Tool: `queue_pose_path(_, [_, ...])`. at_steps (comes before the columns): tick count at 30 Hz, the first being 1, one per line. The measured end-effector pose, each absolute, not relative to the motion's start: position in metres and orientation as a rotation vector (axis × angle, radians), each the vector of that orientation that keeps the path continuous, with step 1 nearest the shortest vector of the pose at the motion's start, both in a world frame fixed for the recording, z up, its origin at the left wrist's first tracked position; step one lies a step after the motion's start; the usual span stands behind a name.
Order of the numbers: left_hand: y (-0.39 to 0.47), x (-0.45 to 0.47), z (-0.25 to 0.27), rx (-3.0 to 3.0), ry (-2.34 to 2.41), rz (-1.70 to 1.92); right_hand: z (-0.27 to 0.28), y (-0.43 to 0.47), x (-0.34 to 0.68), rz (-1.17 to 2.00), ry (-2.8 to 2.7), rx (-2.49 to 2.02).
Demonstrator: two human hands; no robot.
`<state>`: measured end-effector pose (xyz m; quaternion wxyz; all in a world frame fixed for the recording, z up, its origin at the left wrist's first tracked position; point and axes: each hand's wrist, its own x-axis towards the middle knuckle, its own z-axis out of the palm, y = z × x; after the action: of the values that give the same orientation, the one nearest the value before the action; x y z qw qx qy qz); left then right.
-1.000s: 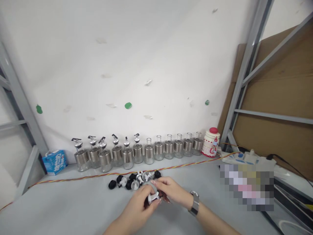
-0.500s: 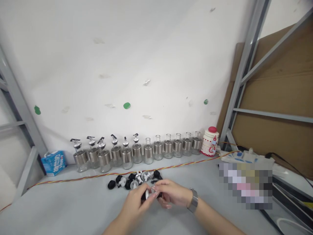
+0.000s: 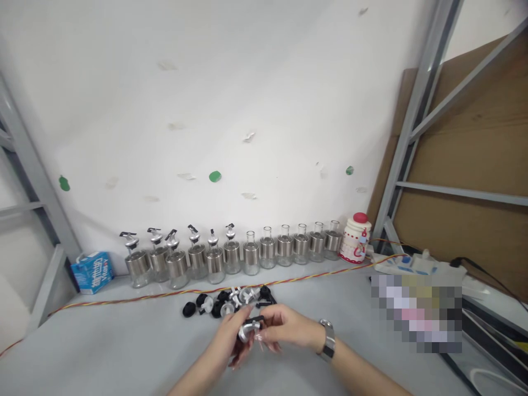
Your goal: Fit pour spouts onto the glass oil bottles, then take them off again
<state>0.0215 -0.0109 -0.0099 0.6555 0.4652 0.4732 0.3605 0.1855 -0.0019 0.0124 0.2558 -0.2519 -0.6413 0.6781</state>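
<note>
Just above the table, my left hand [image 3: 226, 340] is closed around a silver pour spout [image 3: 247, 331] with a black lever on top. My right hand [image 3: 289, 328] pinches the spout's lever end from the other side; its fingertips partly cover it. Beyond my hands lies a small heap of loose stopper parts [image 3: 236, 297], some black, some clear and some silver. Behind the heap, glass bottles with steel sleeves [image 3: 251, 253] stand in a row along the wall. Those at the left carry pour spouts [image 3: 193, 233]; those at the right have bare necks.
A twisted red-and-yellow wire [image 3: 165, 296] runs across the grey table [image 3: 107, 346]. A blue carton [image 3: 93, 273] stands at the left, a white-and-red jar [image 3: 355, 239] at the right end of the row. Power strips [image 3: 416, 264] and a pixelated item [image 3: 416, 313] lie at the right.
The pour spout has turned in my hands, so its silver body and black lever now face up. My right fingers have shifted onto the lever end.
</note>
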Motion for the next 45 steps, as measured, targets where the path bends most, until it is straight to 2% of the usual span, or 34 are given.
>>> queue_pose_path(15, [-0.016, 0.017, 0.000, 0.948, 1.068, 0.720, 0.013, -0.007, 0.183, 1.685, -1.775, -0.735])
queue_pose_path(20, [0.004, -0.006, 0.012, 0.849, 0.837, 0.949, 0.009, -0.005, 0.184, 1.652, -1.786, -0.752])
queue_pose_path(22, [0.011, -0.014, 0.015, 0.827, 0.795, 1.039, 0.006, 0.001, 0.188, 1.501, -1.846, -0.899])
queue_pose_path(26, [0.011, -0.015, 0.011, 0.798, 0.861, 1.036, -0.005, 0.022, 0.202, 0.893, -1.927, -1.393])
queue_pose_path(28, [0.008, -0.009, 0.009, 0.833, 0.915, 1.001, -0.012, 0.031, 0.208, 0.725, -1.903, -1.489])
queue_pose_path(34, [0.004, 0.004, 0.009, 0.923, 1.179, 0.961, -0.023, 0.043, 0.215, 0.621, -1.894, -1.519])
queue_pose_path(39, [0.009, 0.007, 0.002, 0.979, 1.293, 0.952, -0.006, 0.030, 0.208, 0.538, -1.860, -1.426])
queue_pose_path(45, [-0.005, 0.013, -0.004, 1.408, 1.352, 1.040, 0.010, -0.003, 0.183, 0.275, -2.220, -1.206])
